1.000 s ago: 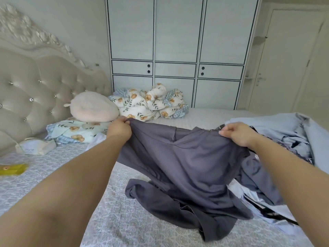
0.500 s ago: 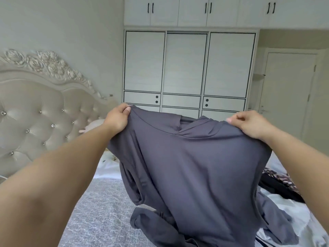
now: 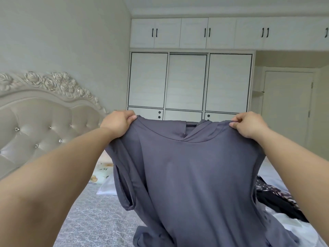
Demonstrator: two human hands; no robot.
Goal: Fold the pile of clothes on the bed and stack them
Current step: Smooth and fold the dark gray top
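Above the bed (image 3: 92, 220), both hands pinch the grey top's (image 3: 192, 184) shoulders.

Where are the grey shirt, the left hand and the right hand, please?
grey shirt (image 3: 192, 172), head view, chest panel.
left hand (image 3: 117, 123), head view, back of hand.
right hand (image 3: 249, 124), head view, back of hand.

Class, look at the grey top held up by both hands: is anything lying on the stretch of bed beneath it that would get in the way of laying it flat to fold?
Nothing visible does. Both the left hand and right hand grip the grey top at its shoulders; the bed below-left looks bare. Dark clothes lie to the right, and the top hides what is behind it.
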